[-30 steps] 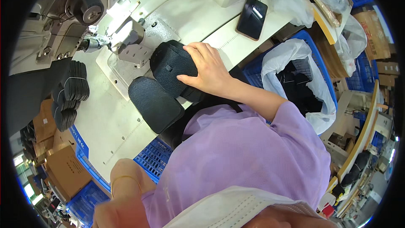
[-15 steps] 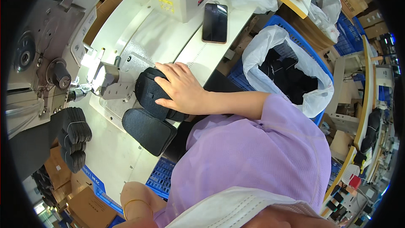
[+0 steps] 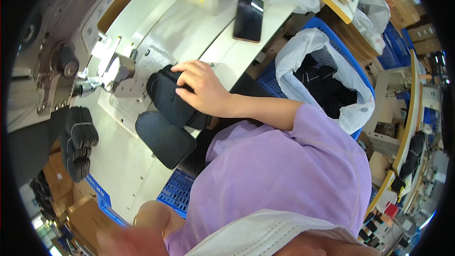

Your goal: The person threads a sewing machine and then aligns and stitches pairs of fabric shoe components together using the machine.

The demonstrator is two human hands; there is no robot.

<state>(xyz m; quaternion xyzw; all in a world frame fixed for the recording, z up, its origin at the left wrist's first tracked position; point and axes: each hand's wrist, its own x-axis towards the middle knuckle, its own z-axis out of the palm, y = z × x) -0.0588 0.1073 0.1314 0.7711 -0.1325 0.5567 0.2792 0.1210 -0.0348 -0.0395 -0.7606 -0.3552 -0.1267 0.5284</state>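
My right hand (image 3: 204, 87) lies over a black rounded pad (image 3: 163, 97), its fingers bent over the far edge and the thumb on top. What the fingertips press on underneath is hidden. Beside it, nearer me, rests a second group of black rounded pads (image 3: 165, 140), seemingly stacked. Both lie on the white sewing machine table (image 3: 123, 161), just right of the needle area. At the lower left edge my left hand (image 3: 128, 242) is smeared by motion, its fingers not readable, away from the pads.
Tied bundles of black pads (image 3: 80, 132) sit at the table's left. The machine head (image 3: 118, 73) stands close to the pads. A phone (image 3: 248, 19) lies on the far side. To the right is a blue crate (image 3: 327, 26) lined with a white bag (image 3: 289, 59) holding black pieces.
My left hand has come into view at the lower left, moving. The right hand's fingers have bent further over the pad's far edge. The whole view has shifted slightly.
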